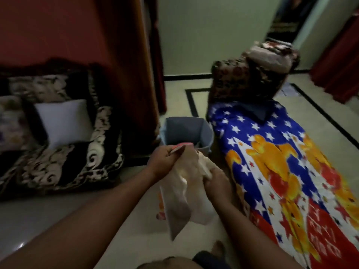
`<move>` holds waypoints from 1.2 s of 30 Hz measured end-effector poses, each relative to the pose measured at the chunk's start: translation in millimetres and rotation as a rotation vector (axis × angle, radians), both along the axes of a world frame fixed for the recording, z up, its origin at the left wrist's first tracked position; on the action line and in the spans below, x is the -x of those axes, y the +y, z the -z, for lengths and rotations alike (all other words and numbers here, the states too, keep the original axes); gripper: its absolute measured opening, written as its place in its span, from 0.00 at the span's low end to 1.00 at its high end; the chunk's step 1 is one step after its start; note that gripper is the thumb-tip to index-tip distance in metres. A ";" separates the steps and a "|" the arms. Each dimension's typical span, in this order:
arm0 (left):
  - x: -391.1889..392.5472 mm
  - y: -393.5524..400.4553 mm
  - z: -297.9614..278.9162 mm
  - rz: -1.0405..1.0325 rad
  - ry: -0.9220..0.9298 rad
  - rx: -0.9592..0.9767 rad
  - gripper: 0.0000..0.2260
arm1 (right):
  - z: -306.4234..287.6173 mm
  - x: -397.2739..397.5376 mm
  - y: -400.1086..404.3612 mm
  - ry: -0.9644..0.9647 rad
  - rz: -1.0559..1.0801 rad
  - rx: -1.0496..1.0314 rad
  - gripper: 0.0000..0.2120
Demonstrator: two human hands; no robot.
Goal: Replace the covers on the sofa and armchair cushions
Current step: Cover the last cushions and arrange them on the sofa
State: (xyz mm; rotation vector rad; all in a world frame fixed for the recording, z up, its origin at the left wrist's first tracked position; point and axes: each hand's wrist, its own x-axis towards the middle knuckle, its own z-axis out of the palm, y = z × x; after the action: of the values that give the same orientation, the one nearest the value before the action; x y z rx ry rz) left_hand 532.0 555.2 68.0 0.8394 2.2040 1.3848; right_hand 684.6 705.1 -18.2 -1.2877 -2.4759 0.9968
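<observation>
A cream cushion cover (184, 193) hangs between my hands over the floor, its printed side mostly turned inward. My left hand (165, 158) grips its upper edge, where a pink patterned hem shows. My right hand (213, 181) grips the cloth lower down on the right. A bare white cushion (64, 121) leans on the black and cream patterned sofa (58, 164) at the left. An armchair (246, 80) with a dark floral cover stands at the back, with folded fabric piled on it.
A grey fabric basket (186, 131) stands open on the floor just beyond my hands. A bright blue, red and yellow blanket (281, 171) with stars lies spread on the floor at the right. A red curtain (126, 65) hangs behind the sofa.
</observation>
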 end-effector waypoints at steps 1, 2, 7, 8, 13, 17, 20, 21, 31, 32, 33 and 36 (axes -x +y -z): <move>11.9 -27.4 -3.0 -0.107 -0.029 -0.014 0.20 | 2.2 13.7 -10.7 0.005 -0.031 0.020 0.04; 25.3 -60.5 -6.0 -0.226 -0.046 -0.023 0.21 | 2.8 33.3 -26.3 0.029 -0.081 0.045 0.04; 76.8 -189.3 9.6 -0.478 -0.022 0.381 0.22 | -17.4 131.2 -115.5 0.137 -0.401 0.084 0.07; 83.8 -208.0 17.8 -0.507 -0.042 0.443 0.30 | -20.0 150.7 -133.8 0.153 -0.473 0.072 0.06; 109.4 -280.5 40.4 -0.611 0.214 0.754 0.54 | -33.5 246.8 -217.7 0.251 -0.876 0.042 0.02; 155.0 -311.4 44.4 -0.438 0.388 0.846 0.33 | -36.2 310.0 -269.7 0.236 -1.213 0.151 0.10; 187.0 -331.1 42.8 -0.458 0.186 0.805 0.16 | -31.8 353.6 -292.1 0.218 -1.315 0.151 0.11; 193.8 -337.8 40.5 -0.509 0.098 0.753 0.14 | -31.3 365.9 -295.9 0.224 -1.323 0.118 0.10; 262.7 -439.3 39.9 -1.048 0.212 0.692 0.07 | 5.7 483.3 -315.1 0.113 -1.229 -0.497 0.18; 268.9 -455.4 42.3 -1.087 0.226 0.723 0.08 | 9.3 496.2 -320.2 0.080 -1.209 -0.495 0.18; 274.0 -470.2 44.5 -1.127 0.232 0.752 0.10 | 12.2 507.6 -324.3 0.047 -1.185 -0.483 0.17; 291.7 -517.0 57.7 -1.290 0.166 0.726 0.15 | 17.2 542.0 -344.5 -0.016 -1.086 -0.401 0.12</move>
State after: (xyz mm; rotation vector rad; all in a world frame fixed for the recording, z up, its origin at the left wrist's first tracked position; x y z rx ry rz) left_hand 240.3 38.1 10.3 -0.9145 3.1495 0.6722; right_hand 142.6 360.5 -35.3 0.2518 -3.1309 0.5258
